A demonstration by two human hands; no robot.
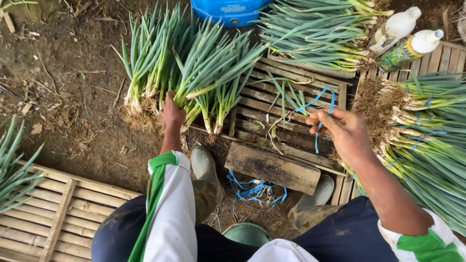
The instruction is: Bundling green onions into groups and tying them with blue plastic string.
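Observation:
My left hand [172, 112] reaches forward and grips the root end of a bunch of green onions [194, 73] lying on the soil and the edge of a bamboo slat rack [272, 116]. My right hand [342, 128] is held over the rack and pinches a thin blue plastic strip [320, 99] that loops up and hangs down from the fingers. A big pile of tied green onions [422, 140] with white stalks and hairy roots lies just right of that hand.
More onions [320, 29] lie at the top beside two plastic bottles [407, 39] and a blue container [228, 9]. A wooden block [272, 167], a tangle of blue strips [252, 190], my rubber boots [204, 167] and another bamboo rack [53, 213] sit near my knees.

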